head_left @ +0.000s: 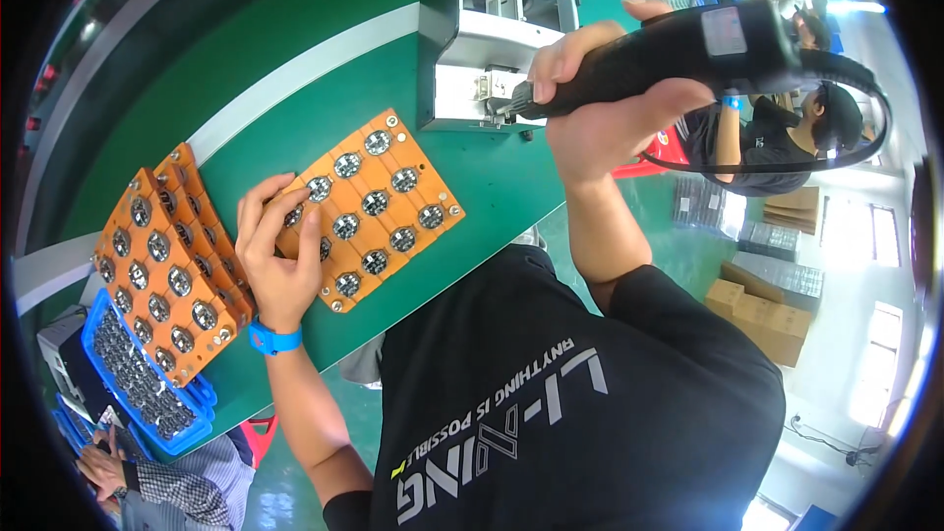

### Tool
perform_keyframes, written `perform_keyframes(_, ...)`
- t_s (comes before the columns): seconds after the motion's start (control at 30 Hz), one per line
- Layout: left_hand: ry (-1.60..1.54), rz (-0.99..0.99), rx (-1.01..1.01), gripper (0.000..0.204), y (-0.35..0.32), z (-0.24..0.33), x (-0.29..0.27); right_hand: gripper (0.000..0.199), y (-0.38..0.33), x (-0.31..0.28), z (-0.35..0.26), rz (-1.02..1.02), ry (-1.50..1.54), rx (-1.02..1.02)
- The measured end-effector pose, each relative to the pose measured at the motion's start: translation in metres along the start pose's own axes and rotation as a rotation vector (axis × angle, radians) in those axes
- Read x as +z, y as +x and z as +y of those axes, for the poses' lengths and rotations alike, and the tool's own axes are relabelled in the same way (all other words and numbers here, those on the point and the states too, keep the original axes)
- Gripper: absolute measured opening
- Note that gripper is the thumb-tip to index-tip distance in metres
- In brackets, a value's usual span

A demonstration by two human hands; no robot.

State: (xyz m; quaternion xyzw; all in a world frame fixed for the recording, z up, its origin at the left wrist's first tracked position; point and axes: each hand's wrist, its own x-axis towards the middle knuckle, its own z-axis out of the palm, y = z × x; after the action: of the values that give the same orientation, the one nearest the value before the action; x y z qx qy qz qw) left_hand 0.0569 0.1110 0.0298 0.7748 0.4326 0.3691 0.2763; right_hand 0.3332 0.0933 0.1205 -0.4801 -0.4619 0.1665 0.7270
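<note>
Here, right grip (605, 128) closed round tool (661, 57), left grip (280, 264) half-open on board (403, 208)

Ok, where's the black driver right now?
In the head view, the driver is at upper right, gripped in the right hand, its tip seen against the machine.

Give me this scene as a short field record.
left hand: resting on orange board, fingers spread
right hand: gripping black corded handheld tool
tool tip: at front of box-shaped machine; contact unclear
board contents: round dark parts in rows
left side: stacked orange boards, blue tray of small dark parts
surface: green table
</note>
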Motion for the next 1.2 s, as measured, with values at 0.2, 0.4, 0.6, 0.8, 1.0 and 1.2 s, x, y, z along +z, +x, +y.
perform_keyframes(0.2,-0.02,-0.02,0.02,0.023,0.002,-0.001,-0.005,0.079,-0.002,-0.002,0.01,-0.015,0.011,-0.055)
perform_keyframes(0.4,-0.048,-0.019,0.008,0.028,-0.004,-0.006,-0.013,0.077,-0.02,0.01,0.012,-0.113,0.103,0.23)
perform_keyframes(0.6,-0.101,-0.01,0.021,0.032,-0.009,-0.013,-0.02,0.091,-0.066,0.089,0.018,-0.216,0.386,0.2)
perform_keyframes(0.8,-0.089,-0.037,0.019,0.032,-0.017,-0.021,-0.027,0.08,-0.082,0.137,0.033,-0.396,0.468,0.146)
perform_keyframes(1.0,-0.078,-0.037,0.022,0.032,-0.02,-0.026,-0.03,0.077,-0.095,0.147,0.043,-0.394,0.465,0.128)
perform_keyframes(1.2,-0.071,-0.035,0.021,0.033,-0.017,-0.025,-0.032,0.078,-0.097,0.151,0.043,-0.409,0.471,0.121)
